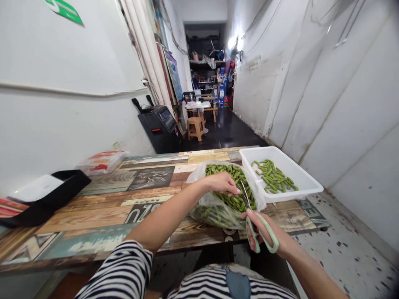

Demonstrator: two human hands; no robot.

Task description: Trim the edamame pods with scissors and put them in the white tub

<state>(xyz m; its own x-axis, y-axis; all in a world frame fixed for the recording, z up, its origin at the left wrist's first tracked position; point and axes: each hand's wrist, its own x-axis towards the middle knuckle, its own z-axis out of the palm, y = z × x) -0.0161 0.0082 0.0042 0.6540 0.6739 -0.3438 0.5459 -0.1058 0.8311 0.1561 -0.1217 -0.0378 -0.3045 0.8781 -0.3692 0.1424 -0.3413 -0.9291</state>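
A clear plastic bag [215,214] full of green pods [229,199] lies open near the table's front edge. Above it, my left hand [222,183] has its fingers pinched together by the scissor tips; what they hold is too small to make out. My right hand [258,232] grips scissors [270,236] with pale green handles, their blades parted and pointing up-left over the pods. Right of the bag, a white tray [299,176] holds more green pods [276,176] in a loose pile.
The patterned wooden table [109,207] carries a black holder [59,203] and a red-and-white package [104,162] at the left. Beyond it stand a black machine [160,126] and a brown stool [195,128]. White walls flank the narrow room.
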